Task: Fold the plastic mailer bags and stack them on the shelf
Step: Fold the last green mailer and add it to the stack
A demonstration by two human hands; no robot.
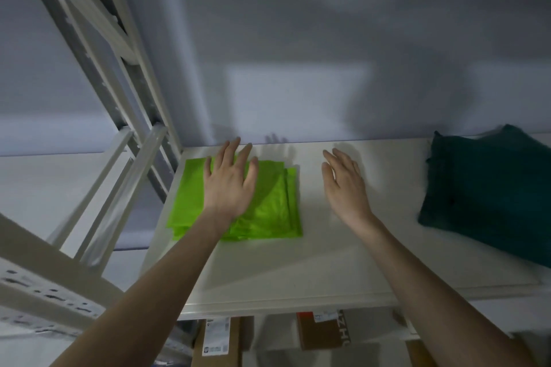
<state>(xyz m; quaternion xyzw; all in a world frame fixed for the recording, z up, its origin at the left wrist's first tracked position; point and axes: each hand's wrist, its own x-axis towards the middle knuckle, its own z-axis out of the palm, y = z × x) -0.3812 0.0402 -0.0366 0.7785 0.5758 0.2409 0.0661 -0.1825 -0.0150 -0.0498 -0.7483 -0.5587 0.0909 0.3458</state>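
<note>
Where the white shelf board (pixel 298 262) meets the pale wall: a stack of lime-green plastic mailer bags (pixel 268 205), folded into thin, glossy, slightly crinkled rectangles, edges stepped unevenly at the right and front sides, lying flat near the back left corner of the shelf. Farther right on the same board, well apart from the green stack, a dark teal folded pile (pixel 489 197), matte and soft-looking, material hard to tell. Smooth painted board, rimmed along the front; slotted off-white metal uprights (pixel 98 74) and braces rising at the left. Below the shelf edge, brown cardboard boxes (pixel 323 331) bearing white printed labels. Dim room, grey-lilac wall, hand shadows thrown on wall and board. Left hand (pixel 231 182) laid palm down on top of the green stack, fingers straight and slightly spread, tips reaching toward the wall, gripping nothing. Right hand (pixel 346 185) just beside the stack's right edge, over bare shelf, fingers relaxed and extended, thumb side up, holding nothing; touching the board or not, impossible to tell.
</note>
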